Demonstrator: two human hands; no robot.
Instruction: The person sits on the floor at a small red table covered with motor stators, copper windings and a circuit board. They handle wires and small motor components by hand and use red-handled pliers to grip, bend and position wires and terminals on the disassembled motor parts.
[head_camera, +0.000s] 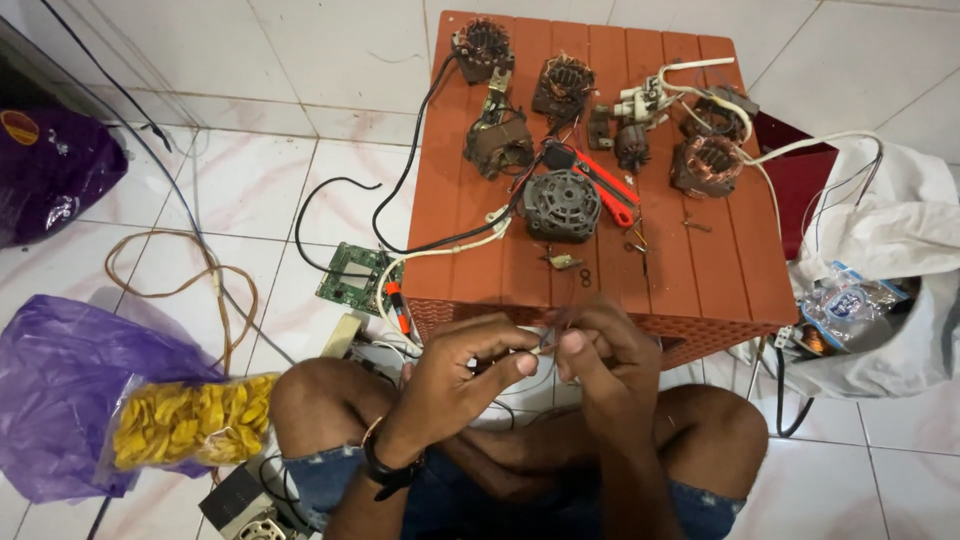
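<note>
- thin wire (545, 349) pinched between the fingertips (528, 363) of both hands: too small to tell its end
- box (245, 510) below the fingers, left: cut by bottom edge

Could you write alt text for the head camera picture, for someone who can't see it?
A seated person's left hand and right hand pinch thin wires together. Ahead, a red-brown stool holds motor parts and copper coils.

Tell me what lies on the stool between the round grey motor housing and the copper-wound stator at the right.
In the head view, between the grey motor housing and the copper-wound stator lie orange-handled pliers, with a small dark rotor just above them.
</note>
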